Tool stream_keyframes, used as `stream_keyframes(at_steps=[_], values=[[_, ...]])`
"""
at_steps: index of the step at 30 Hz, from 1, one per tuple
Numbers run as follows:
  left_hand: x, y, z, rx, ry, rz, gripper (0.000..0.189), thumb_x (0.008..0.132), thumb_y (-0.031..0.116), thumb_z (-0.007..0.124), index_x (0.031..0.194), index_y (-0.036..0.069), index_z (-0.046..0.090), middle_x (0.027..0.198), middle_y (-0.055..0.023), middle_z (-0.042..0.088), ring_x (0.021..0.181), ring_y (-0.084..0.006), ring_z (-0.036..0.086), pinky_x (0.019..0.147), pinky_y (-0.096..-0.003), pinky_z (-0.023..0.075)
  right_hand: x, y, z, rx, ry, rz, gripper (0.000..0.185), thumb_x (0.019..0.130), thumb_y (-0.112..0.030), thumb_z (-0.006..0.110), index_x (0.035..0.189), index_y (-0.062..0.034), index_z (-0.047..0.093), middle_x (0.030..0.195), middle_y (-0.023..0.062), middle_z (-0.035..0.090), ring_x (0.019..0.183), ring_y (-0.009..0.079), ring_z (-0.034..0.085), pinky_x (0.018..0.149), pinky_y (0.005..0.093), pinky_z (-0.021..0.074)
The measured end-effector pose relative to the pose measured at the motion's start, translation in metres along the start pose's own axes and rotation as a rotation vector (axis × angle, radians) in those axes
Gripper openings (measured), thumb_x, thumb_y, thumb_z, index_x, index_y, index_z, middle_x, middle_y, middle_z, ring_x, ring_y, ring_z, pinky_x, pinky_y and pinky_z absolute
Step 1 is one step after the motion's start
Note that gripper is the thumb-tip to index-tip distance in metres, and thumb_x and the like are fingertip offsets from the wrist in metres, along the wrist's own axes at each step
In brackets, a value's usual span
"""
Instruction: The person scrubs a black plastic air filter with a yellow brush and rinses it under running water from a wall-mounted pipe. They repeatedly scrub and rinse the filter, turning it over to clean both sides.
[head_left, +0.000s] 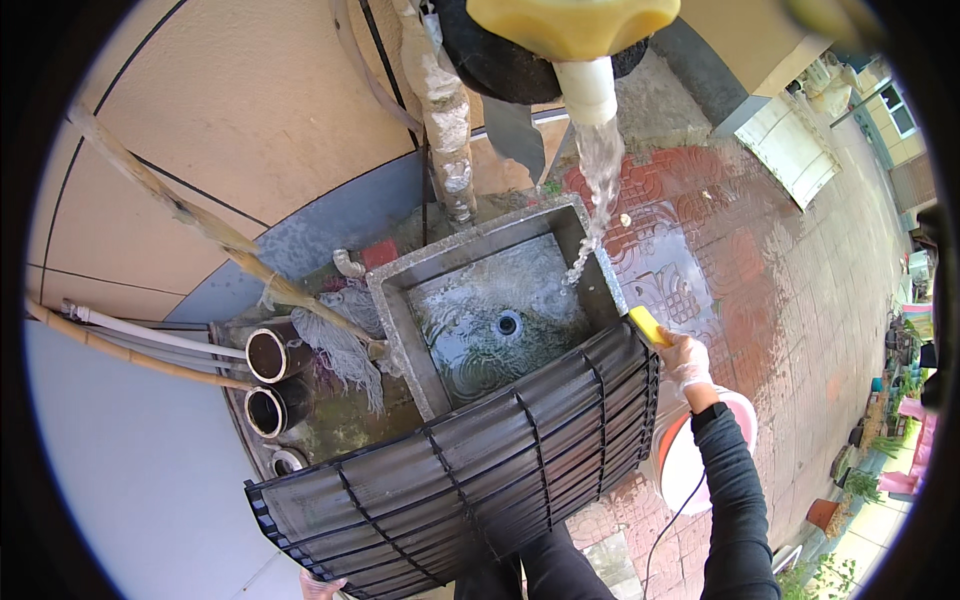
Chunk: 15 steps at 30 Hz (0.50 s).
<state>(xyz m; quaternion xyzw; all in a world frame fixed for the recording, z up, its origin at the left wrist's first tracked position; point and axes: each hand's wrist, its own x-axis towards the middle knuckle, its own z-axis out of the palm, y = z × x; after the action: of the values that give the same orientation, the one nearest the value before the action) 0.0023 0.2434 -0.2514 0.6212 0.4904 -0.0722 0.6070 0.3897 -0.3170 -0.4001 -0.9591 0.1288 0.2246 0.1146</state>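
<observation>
My right hand (684, 358), in a clear plastic glove, holds a yellow sponge (648, 325) at the right corner of a black ribbed plastic panel (487, 450). The panel slants across the front rim of a stone sink (397, 322). At the panel's lower left edge is my left hand (322, 585), mostly cut off by the picture's rim, its fingers at the edge. Water (600, 172) runs from a white spout under a yellow tap handle (574, 26) into the sink's right side. Shallow water lies around the drain (508, 323).
Right of the panel stands a pinkish-white bucket (694, 457). A grey string mop (341, 337) and two dark pipes (266, 356) are left of the sink. A wooden pole (217, 229) slants there. Wet red paving (675, 172) lies beyond; potted plants (823, 514) line the far right.
</observation>
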Motion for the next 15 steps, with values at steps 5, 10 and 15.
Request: stream_keyframes(at_steps=[5, 10, 15], values=[[-0.008, 0.022, 0.002, 0.132, 0.05, 0.034, 0.073, 0.047, -0.003, 0.076, 0.114, 0.0, 0.047, 0.105, -0.0096, 0.058, 0.094, -0.0215, 0.056, 0.088, -0.0351, 0.0441, -0.016, 0.024, -0.026, 0.087, -0.103, 0.073, 0.034, 0.077, -0.027, 0.065, 0.109, -0.0168, 0.063, 0.076, 0.0163, 0.064, 0.071, 0.0241, 0.065, 0.069, 0.0333, 0.0488], [-0.006, 0.018, 0.009, 0.03, 0.001, 0.037, 0.079, 0.05, 0.003, 0.079, 0.121, -0.001, 0.044, 0.109, -0.0096, 0.057, 0.1, -0.0219, 0.055, 0.091, -0.0347, 0.0421, 0.007, 0.018, -0.044, -0.078, -0.029, 0.079, 0.031, 0.077, -0.029, 0.065, 0.106, -0.0174, 0.065, 0.083, 0.015, 0.065, 0.077, 0.027, 0.064, 0.072, 0.0326, 0.049], [-0.005, 0.019, 0.01, 0.034, -0.015, 0.039, 0.075, 0.052, 0.003, 0.077, 0.119, 0.0, 0.045, 0.108, -0.0078, 0.058, 0.1, -0.0201, 0.055, 0.091, -0.0338, 0.042, 0.035, -0.001, 0.004, -0.082, 0.027, -0.155, 0.035, 0.08, -0.031, 0.06, 0.112, -0.0168, 0.06, 0.087, 0.0172, 0.063, 0.082, 0.0318, 0.062, 0.073, 0.0383, 0.0478]])
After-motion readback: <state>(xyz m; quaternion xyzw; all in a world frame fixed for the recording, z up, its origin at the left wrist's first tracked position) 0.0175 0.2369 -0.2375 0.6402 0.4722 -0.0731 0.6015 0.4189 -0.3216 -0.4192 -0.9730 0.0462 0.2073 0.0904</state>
